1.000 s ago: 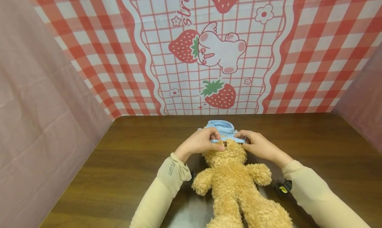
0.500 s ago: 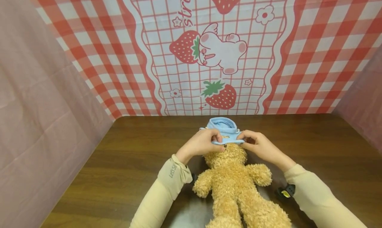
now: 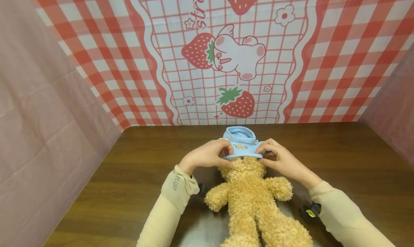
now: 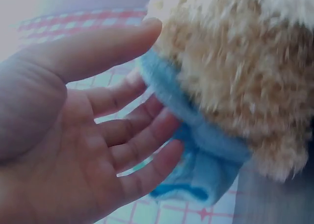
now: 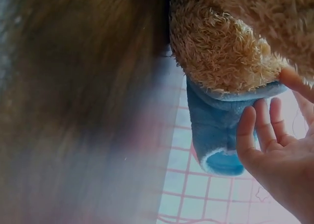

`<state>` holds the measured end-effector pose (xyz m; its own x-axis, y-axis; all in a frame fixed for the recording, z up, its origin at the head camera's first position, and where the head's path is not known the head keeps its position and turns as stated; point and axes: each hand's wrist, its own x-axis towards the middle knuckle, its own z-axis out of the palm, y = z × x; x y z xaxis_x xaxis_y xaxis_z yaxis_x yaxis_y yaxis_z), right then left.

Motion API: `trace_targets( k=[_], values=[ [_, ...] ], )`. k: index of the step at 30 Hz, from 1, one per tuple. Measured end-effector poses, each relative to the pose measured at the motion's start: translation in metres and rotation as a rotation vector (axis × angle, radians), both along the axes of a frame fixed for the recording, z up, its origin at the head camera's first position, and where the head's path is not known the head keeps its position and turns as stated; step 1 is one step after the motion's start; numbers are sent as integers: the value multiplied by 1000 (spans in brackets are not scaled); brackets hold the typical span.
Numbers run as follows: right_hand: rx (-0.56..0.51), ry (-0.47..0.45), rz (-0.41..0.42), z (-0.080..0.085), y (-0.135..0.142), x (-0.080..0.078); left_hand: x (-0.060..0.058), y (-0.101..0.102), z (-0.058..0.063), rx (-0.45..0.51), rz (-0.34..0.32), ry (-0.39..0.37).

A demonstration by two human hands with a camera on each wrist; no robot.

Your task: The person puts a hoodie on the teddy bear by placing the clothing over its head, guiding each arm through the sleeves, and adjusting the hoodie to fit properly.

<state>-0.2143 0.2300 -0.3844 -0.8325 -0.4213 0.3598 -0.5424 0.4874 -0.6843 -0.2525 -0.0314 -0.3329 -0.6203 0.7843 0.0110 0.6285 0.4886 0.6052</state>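
Observation:
A golden-brown teddy bear [image 3: 247,189] lies on its back, legs toward me. Over the top of its head sits a small light-blue doll top [image 3: 237,144] with a ring-like neck opening at the far end and a small yellow patch. Its hem crosses the bear's face, hiding the eyes. My left hand [image 3: 208,154] is at the left of the hem, fingers extended against the cloth, thumb apart by the fur. My right hand [image 3: 279,160] is at the right end of the hem; in the right wrist view its loosely bent fingers [image 5: 263,123] touch the blue cloth.
The brown wooden table [image 3: 145,178] ends at a red-and-white checked strawberry cloth [image 3: 239,53] hanging behind. Pinkish drapes [image 3: 48,106] flank both sides. A black wrist device [image 3: 310,211] shows under the right sleeve.
The doll top's hem has come slightly down over the bear's face, and its yellow patch shows fully. My left hand has shifted left, its thumb and fingers spreading apart.

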Motion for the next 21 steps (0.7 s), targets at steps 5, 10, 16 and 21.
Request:
trace_targets(
  k=[5,10,16,21],
  values=[
    [30,-41,-66,-2,2,2,-3,-15,-3,-9,-2,-22],
    [-7,-92,-73,-4,4,2,-7,-20,-10,29,13,-71],
    [-7,-133,-76,-7,6,3,-11,-29,-27,73,105,-148],
    [-5,-133,-47,-10,7,4,-13,-31,-44,93,59,-304]
  ],
)
